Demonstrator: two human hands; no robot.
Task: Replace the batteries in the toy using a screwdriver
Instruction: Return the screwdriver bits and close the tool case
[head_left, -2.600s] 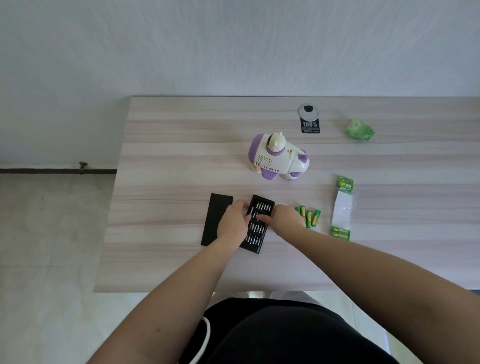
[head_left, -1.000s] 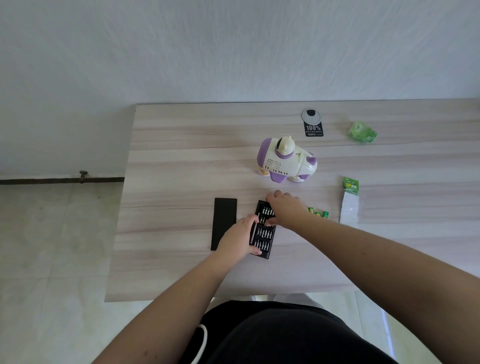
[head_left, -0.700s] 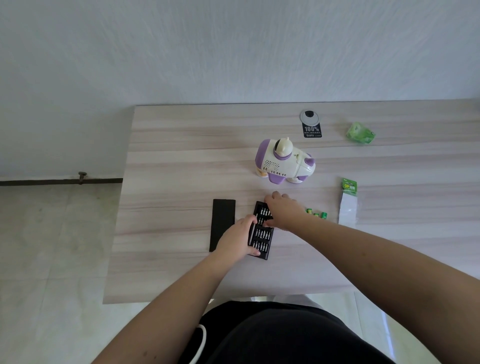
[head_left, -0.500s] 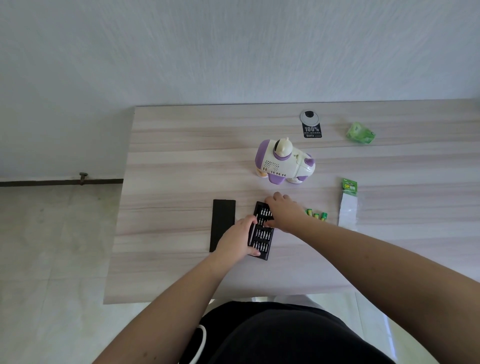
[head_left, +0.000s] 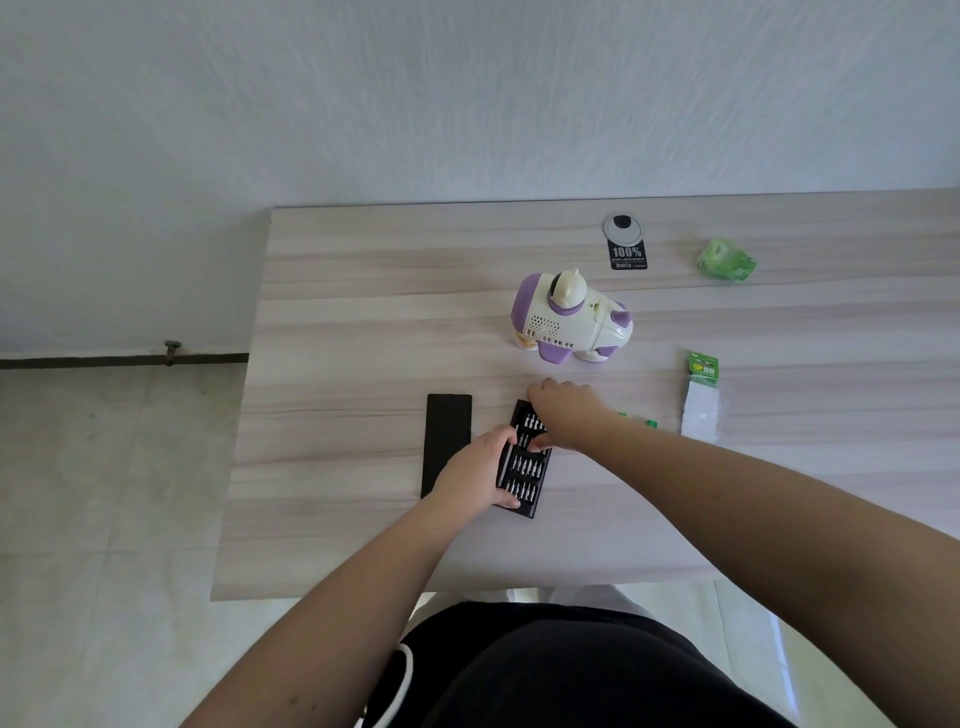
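Steadying the open bit case (head_left: 523, 470) on the table (head_left: 363, 322), the left hand (head_left: 470, 475) clamps its near left edge, thumb at the bottom corner and fingers curled over the side. The right hand (head_left: 566, 418) lies over the far end of the case with its fingertips down among the bits; whether they have closed on a bit or a driver handle cannot be told, since the hand hides that spot. Just left of the case lies its black lid (head_left: 445, 441), flat and apart from it. Beyond the hands, well clear of them, the white and purple toy (head_left: 569, 322) stands upright on its feet, and no open battery hatch shows on it. Loose green batteries (head_left: 636, 420) peek out beside the right wrist, and an opened battery pack (head_left: 701, 400) lies further right, with a crumpled green wrapper (head_left: 726, 261) near the far edge. Judging from this, the task is at an early stage: fresh batteries are unpacked and the tool kit is open, but picking the tool seems to be the step in hand. Left to do, it appears, are turning the toy over, undoing the cover screw, swapping the cells and closing it up again.
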